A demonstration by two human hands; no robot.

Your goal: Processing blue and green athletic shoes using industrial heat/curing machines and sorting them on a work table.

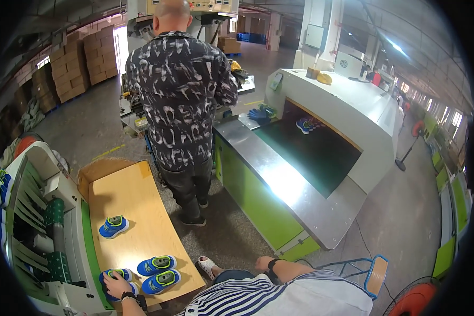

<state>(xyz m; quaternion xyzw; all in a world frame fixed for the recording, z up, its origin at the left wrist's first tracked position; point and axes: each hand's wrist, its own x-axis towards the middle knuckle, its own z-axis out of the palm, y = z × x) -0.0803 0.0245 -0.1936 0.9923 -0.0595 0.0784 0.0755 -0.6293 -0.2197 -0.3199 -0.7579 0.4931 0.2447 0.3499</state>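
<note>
At the near left, my left hand (116, 286) is on a blue sneaker (122, 274) with lime-green trim, its fingers curled over the shoe. The sneaker stands on a light wooden tabletop (134, 203), and the hand hides part of it. Just to its right are two matching sneakers (157, 265), side by side with grey inserts in their openings. Another blue sneaker (114, 226) sits farther up the tabletop. My right hand (265, 263) rests by my leg, away from the shoes; its fingers are too indistinct to read, and no object shows in it.
A machine with green rollers (55, 216) and blue shoes on its far side borders the tabletop's left. Ahead, a person (179, 100) in a patterned shirt faces away. A conveyor machine (342, 105) carries shoes at its opening (306, 125). A blue-framed stool (376, 274) stands at right.
</note>
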